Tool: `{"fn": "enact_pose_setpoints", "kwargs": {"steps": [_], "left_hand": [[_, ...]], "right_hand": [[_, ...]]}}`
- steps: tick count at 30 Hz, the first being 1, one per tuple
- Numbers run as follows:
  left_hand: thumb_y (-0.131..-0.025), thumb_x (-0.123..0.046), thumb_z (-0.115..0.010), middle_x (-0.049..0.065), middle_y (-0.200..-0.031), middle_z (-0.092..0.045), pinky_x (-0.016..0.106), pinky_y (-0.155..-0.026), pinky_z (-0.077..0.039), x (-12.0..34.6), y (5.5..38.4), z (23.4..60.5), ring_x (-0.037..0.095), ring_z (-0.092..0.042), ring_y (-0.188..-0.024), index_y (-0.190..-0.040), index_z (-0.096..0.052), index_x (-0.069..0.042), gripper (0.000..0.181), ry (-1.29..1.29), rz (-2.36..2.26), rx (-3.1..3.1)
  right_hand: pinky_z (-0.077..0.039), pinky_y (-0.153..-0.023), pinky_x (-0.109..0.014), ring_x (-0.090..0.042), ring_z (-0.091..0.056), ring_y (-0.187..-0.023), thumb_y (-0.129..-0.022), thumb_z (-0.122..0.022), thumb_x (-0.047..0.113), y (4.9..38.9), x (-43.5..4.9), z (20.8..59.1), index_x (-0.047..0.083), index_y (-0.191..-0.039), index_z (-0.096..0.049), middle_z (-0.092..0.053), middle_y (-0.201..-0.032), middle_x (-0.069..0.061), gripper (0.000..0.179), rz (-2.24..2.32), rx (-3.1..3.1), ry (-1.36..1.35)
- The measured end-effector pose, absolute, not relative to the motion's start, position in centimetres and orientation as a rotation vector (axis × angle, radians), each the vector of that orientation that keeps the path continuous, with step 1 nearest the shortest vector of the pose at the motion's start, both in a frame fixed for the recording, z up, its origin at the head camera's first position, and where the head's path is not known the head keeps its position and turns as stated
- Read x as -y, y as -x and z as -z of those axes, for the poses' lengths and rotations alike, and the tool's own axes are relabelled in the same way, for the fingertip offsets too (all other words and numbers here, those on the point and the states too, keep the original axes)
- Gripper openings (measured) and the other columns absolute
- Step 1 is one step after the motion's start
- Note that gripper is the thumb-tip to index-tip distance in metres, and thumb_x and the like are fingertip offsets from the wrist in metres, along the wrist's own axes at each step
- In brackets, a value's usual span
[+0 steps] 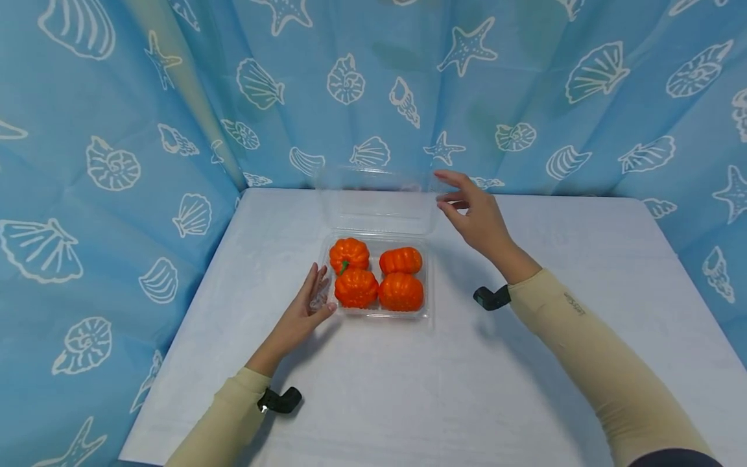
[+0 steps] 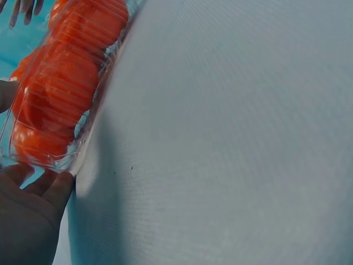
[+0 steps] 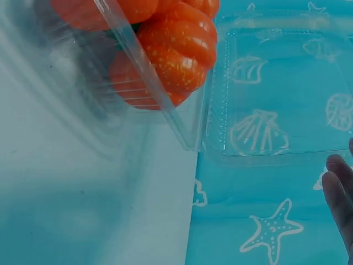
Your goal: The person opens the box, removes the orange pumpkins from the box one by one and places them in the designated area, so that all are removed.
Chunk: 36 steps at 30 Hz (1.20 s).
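Note:
A clear plastic clamshell box (image 1: 429, 285) sits on the table with its hinged lid (image 1: 373, 217) raised at the back. Inside the box lie several orange toy pumpkins (image 1: 401, 292), one showing a green stem (image 1: 343, 266). My left hand (image 1: 300, 318) is at the box's left side, fingers extended along the wall and thumb near the front corner. In the left wrist view, the fingertips (image 2: 60, 185) meet the box's end. Beside the lid's right edge is my right hand (image 1: 475, 217), its fingers loosely bent and thumb apart from the index finger, nothing held between them.
A white cloth covers the table (image 1: 373, 395). Close behind it and along its left side hangs a blue curtain (image 1: 373, 84) with shell and starfish prints. Small black wrist cameras (image 1: 491, 298) stick out from both sleeves.

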State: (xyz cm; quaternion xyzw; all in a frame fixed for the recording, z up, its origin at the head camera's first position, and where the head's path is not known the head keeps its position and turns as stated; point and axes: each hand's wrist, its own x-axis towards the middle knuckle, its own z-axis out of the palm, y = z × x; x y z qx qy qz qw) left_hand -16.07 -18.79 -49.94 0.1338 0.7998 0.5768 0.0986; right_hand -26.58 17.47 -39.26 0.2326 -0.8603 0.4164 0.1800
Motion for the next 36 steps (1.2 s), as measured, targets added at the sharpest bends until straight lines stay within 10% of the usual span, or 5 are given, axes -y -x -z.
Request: {"fn": "enact_pose_setpoints", "kwargs": {"steps": [15,36], "left_hand": [[-0.1,-0.022,-0.068,0.003,-0.17,-0.017,0.056,-0.117,-0.03,18.7,16.1,49.9,0.027,-0.021,-0.154,-0.165,-0.001,-0.019,0.094,-0.347,-1.679,-2.383],[-0.1,-0.023,-0.068,0.001,-0.17,-0.017,0.055,-0.12,-0.023,18.5,15.9,49.7,0.025,-0.016,-0.156,-0.165,-0.002,-0.019,0.093,-0.32,-1.652,-2.403]], "right_hand": [[-0.058,-0.09,-0.044,-0.029,-0.068,-0.093,-0.098,-0.064,0.001,29.6,-16.3,40.4,0.03,-0.159,-0.037,-0.057,-0.112,-0.016,0.073,-1.099,2.458,-0.504],[-0.052,-0.1,-0.046,-0.031,-0.065,-0.104,-0.096,-0.067,-0.001,30.7,-16.4,43.7,0.023,-0.164,-0.021,-0.047,-0.151,-0.013,0.085,-1.263,2.646,-0.422]]}}
